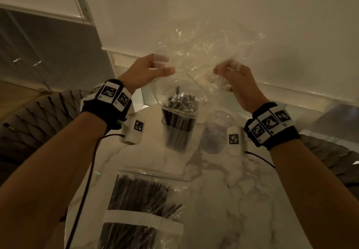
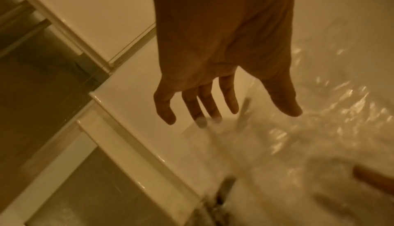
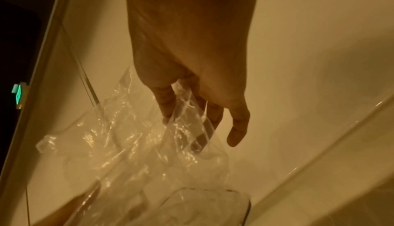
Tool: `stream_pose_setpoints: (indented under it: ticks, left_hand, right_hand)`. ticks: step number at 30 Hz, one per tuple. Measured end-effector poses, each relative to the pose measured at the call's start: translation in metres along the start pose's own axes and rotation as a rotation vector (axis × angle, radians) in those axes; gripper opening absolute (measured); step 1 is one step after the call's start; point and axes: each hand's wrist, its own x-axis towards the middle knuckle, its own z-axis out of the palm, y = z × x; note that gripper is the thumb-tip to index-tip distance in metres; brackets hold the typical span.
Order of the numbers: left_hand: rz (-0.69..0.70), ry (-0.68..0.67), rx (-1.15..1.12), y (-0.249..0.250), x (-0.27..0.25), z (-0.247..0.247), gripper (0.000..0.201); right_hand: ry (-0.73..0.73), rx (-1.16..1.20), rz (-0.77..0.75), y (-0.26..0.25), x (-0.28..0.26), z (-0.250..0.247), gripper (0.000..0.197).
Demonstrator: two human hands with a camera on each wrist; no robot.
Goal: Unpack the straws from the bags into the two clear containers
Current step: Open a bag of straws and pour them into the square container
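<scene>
I hold a clear empty bag (image 1: 204,50) up in front of the white wall. My right hand (image 1: 225,68) pinches its right edge; in the right wrist view the bag's film (image 3: 127,136) runs between the fingers of that hand (image 3: 202,125). My left hand (image 1: 164,66) is at the bag's left edge with straight, spread fingers (image 2: 229,94) that grip nothing. Below the bag stands a clear container (image 1: 178,132) filled with upright black straws (image 1: 180,101). A second clear container (image 1: 215,132) to its right has no straws in it.
A sealed bag of black straws (image 1: 143,200) lies on the marble table (image 1: 242,190) close to me. Dark woven chairs stand to the left (image 1: 38,122) and to the right (image 1: 330,157). Cables trail from both wrists across the table.
</scene>
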Motion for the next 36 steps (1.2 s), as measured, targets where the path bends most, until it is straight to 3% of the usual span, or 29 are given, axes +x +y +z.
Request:
stream_pose_setpoints:
  ticks: [6,10,13,16,19,23,26,29,32,36]
  left_hand:
    - [0.158,0.153,-0.175,0.005,-0.011,0.003,0.013]
    - [0.316,0.173,-0.3,0.038,-0.03,0.012,0.015]
    - [0.306,0.124,-0.369,0.051,-0.057,0.036,0.015]
    - [0.166,0.045,-0.253,0.032,-0.096,0.075,0.02]
    - [-0.061,-0.092,-0.094,-0.016,-0.14,0.12,0.02]
    - [-0.339,-0.146,0.068,-0.082,-0.186,0.172,0.011]
    - [-0.431,-0.201,0.253,-0.107,-0.214,0.193,0.012]
    - [-0.531,-0.336,0.286,-0.114,-0.235,0.193,0.016]
    - [-0.609,-0.397,0.221,-0.111,-0.247,0.175,0.016]
    - [-0.527,-0.284,0.208,-0.103,-0.231,0.126,0.009]
  right_hand:
    - [0.136,0.09,-0.135,-0.024,-0.011,-0.015,0.011]
    - [0.306,0.176,-0.18,-0.037,-0.043,-0.029,0.009]
    - [0.388,0.197,-0.128,-0.026,-0.087,-0.039,0.013]
    - [0.385,0.227,0.094,0.018,-0.153,-0.048,0.015]
    - [0.232,0.163,0.432,0.071,-0.222,-0.052,0.015]
    - [0.225,0.093,0.756,0.131,-0.283,-0.048,0.044]
    - [0.184,0.104,0.924,0.154,-0.309,-0.047,0.049]
    - [0.088,-0.071,0.971,0.166,-0.322,-0.052,0.053]
    - [0.07,-0.374,0.907,0.163,-0.32,-0.068,0.048]
    - [0.052,-0.438,0.682,0.126,-0.295,-0.084,0.024]
